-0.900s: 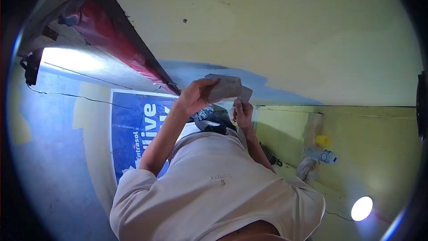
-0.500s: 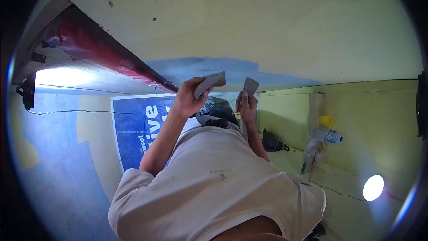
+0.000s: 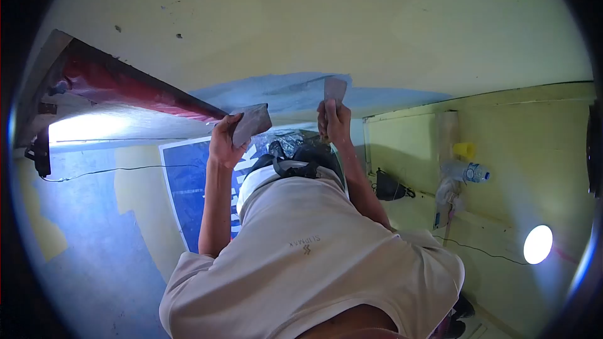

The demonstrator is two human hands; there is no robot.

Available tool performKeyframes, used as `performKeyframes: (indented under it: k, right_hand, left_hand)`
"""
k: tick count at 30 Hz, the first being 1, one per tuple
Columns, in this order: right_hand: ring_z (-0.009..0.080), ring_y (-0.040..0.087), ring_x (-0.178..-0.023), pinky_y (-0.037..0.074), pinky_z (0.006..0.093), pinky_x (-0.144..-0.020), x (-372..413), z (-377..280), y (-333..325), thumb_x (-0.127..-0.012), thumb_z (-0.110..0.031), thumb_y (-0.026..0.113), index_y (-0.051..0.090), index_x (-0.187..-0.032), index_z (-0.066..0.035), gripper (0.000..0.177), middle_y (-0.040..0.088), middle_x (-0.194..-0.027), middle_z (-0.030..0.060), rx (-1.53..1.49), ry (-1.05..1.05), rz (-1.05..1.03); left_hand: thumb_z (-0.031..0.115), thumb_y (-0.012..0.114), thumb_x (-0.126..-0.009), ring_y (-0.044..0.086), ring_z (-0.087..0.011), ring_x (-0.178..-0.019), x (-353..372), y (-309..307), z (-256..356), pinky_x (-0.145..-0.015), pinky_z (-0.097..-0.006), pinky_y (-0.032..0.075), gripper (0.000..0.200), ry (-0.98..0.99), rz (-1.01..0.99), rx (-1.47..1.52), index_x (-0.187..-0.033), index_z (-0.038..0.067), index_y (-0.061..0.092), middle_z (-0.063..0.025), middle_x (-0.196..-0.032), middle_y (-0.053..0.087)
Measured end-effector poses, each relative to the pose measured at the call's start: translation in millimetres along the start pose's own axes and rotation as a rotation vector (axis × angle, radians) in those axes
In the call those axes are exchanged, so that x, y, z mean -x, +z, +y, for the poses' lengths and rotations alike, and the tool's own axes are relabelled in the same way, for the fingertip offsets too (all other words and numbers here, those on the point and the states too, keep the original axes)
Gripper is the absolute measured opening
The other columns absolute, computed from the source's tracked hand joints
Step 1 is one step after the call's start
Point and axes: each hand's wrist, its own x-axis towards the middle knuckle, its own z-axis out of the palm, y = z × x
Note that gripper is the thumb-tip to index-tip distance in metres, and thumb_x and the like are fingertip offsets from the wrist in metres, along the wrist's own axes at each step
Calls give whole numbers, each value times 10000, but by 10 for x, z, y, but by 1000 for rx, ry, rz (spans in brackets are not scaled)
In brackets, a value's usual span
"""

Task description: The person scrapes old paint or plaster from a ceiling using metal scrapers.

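On the left, my left hand (image 3: 224,143) is closed around a wide grey putty scraper (image 3: 252,124), its thumb across the flat face. My right hand (image 3: 337,120) grips a narrower putty knife (image 3: 335,88) by its handle, which the fingers mostly hide. That knife's blade lies over the blue-grey patch (image 3: 282,88) on the pale yellow wall (image 3: 301,31), seemingly against it. The two blades are apart, with the scraper lower and to the left.
A red-and-dark ledge (image 3: 138,85) juts from the wall at left, near a bright lamp. A blue printed banner (image 3: 188,182) hangs below it. At right are a plastic bottle (image 3: 475,172), a yellow cup (image 3: 464,150), a dark bag (image 3: 391,186), a cable and a round light (image 3: 538,245).
My right hand has moved up and slightly left, bringing its knife onto the blue-grey patch. My left hand has shifted left and a little down with the scraper. The view has tilted slightly.
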Motion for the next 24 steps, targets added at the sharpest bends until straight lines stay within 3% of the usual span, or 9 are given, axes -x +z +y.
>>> performKeyframes:
  k: [2,3,7,11,24]
  right_hand:
    - [65,413,-407,340,239,-367,-39,-40,50,-1009,-416,450,546,-796,-34,447,436,-525,-16,-15,-47,-31]
    - [66,412,-405,340,238,-367,-45,-30,60,-1009,-416,450,544,-795,-36,445,434,-524,-16,-26,-33,-33]
    - [67,407,-403,342,240,-366,-46,-146,91,-1005,-424,456,534,-789,-39,448,434,-524,-15,-39,-34,-67]
    - [65,409,-403,342,239,-366,-66,-103,61,-1001,-435,460,523,-772,-44,457,433,-523,-14,-39,9,-70]
    - [62,390,-384,317,234,-354,-61,-74,53,-992,-445,479,519,-734,-60,465,432,-513,-15,-80,-8,-49]
  left_hand:
    - [172,548,-885,675,-204,-741,18,103,-75,-573,-285,539,193,38,70,-34,-976,15,613,-102,-907,679]
    - [163,542,-883,673,-220,-764,-4,71,-82,-610,-308,549,209,5,-21,-20,-996,0,608,-118,-930,675]
    - [145,532,-881,664,-270,-880,2,89,-262,-773,-367,552,256,38,36,-37,-1050,-40,585,-156,-1012,655]
    - [134,522,-880,656,-283,-944,23,-21,-257,-845,-375,538,282,20,-34,-25,-1082,-57,571,-168,-1044,652]
    - [108,521,-876,676,-290,-875,16,50,-177,-819,-381,553,247,15,-35,-61,-1018,-79,594,-181,-987,665]
